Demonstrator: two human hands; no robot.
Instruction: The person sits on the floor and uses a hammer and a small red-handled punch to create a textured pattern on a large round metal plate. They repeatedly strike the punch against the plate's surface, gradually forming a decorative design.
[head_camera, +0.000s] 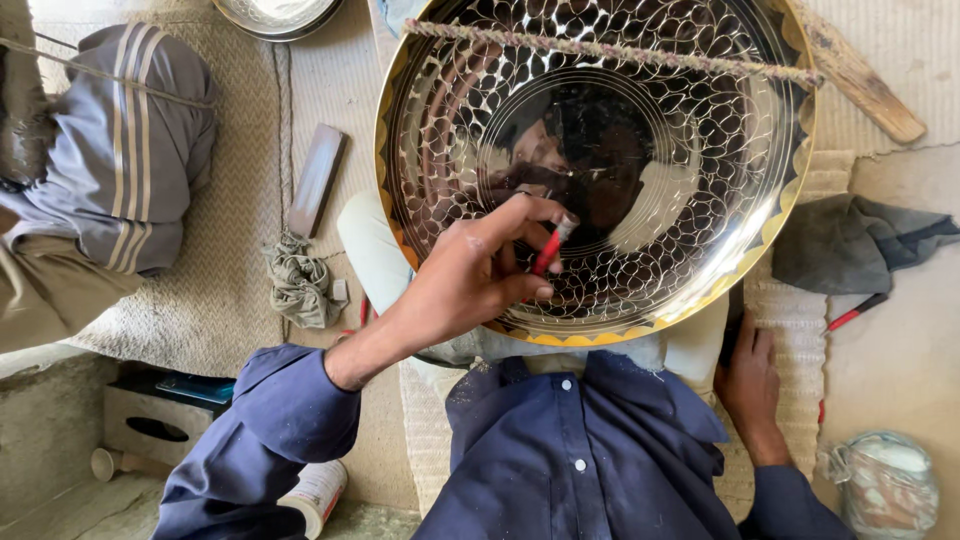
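Upward-right tilts the red tool (551, 250).

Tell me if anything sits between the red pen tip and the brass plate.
Nothing visible does. The left hand holds the red pen with its tip right at the plate; the rope crosses higher up, clear of it.

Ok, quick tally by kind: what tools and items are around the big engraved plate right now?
Engraved metal plates: 1
Red-handled tools: 2, one in the left hand, one on the floor
Cloths: 2, knotted rag, grey cloth
Wooden sticks: 1
Total: 6
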